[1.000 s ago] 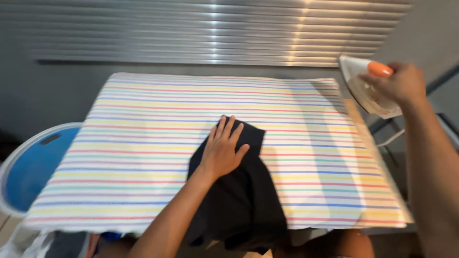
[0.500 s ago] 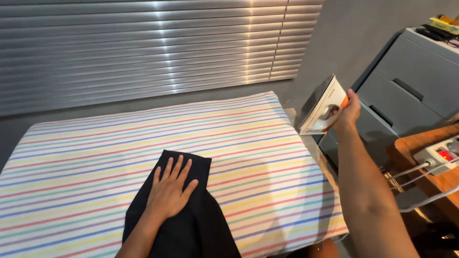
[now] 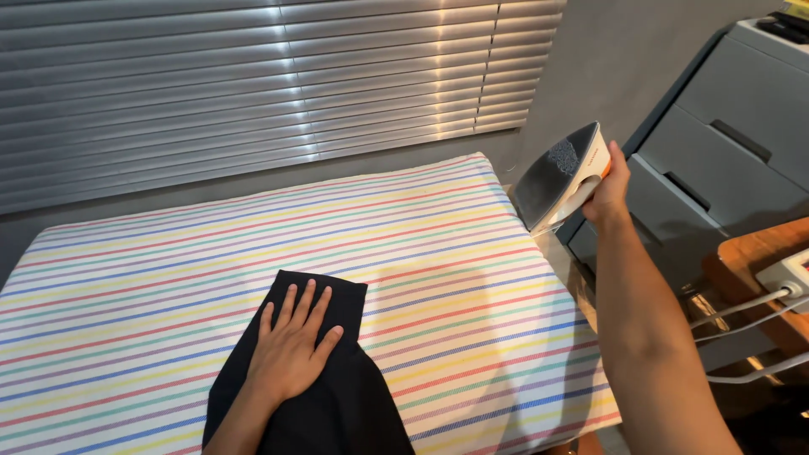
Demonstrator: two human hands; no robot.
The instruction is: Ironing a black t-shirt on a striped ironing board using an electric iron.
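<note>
A black garment (image 3: 345, 404) lies on the striped ironing board (image 3: 438, 253), running off its near edge. My left hand (image 3: 291, 350) rests flat on the garment, fingers spread toward its far corner. Past the board's right end, my right hand (image 3: 608, 190) grips a white and orange iron (image 3: 563, 173) by its handle. The iron is lifted clear of the board and tilted so its dark soleplate faces the camera.
Closed grey blinds (image 3: 253, 84) cover the wall behind the board. A grey drawer cabinet (image 3: 725, 160) stands at the right. A wooden surface (image 3: 754, 270) holds a white power strip (image 3: 788, 274) with white cords (image 3: 733, 307) trailing down.
The iron has tipped further back, showing more of its soleplate. My left hand stays flat on the black garment. The view has shifted slightly.
</note>
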